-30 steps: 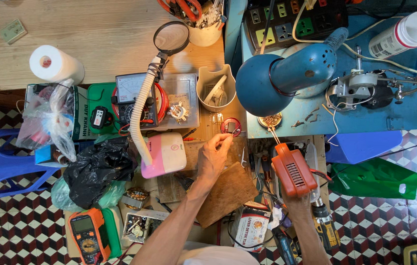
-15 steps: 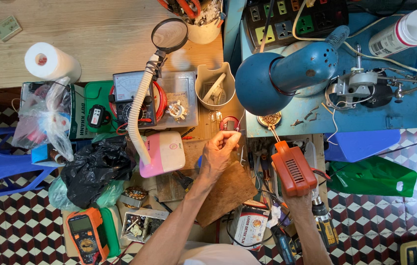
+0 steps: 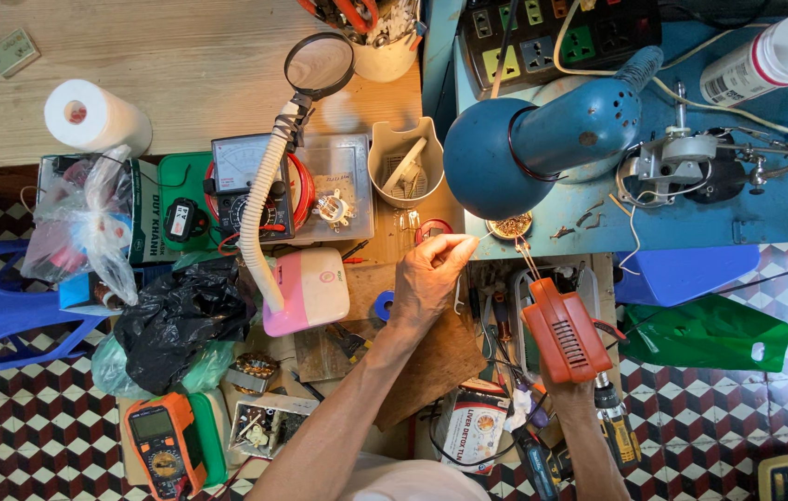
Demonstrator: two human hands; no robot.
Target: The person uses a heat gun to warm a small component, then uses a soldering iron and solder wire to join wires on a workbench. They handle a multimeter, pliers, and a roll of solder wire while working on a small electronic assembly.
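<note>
My left hand (image 3: 426,280) is raised over the middle of the bench, its fingertips pinched on a thin wire (image 3: 485,236). The wire reaches towards a small round tin of brass wool (image 3: 510,225) below the blue desk lamp (image 3: 542,139). My right hand (image 3: 568,397) grips an orange soldering gun (image 3: 566,332) from underneath and is mostly hidden by it. The gun's thin metal tip (image 3: 526,260) points up towards the tin, close to the left fingertips.
A pink-based magnifier on a ribbed gooseneck (image 3: 306,288) stands left of my left hand. Around it lie an analog meter (image 3: 244,176), a white cup (image 3: 405,172), a paper roll (image 3: 92,116), a black bag (image 3: 180,311) and an orange multimeter (image 3: 160,443). A power strip (image 3: 552,32) sits at the back.
My left hand has drifted a little up and to the right, towards the tin. The soldering gun has stayed about where it was.
</note>
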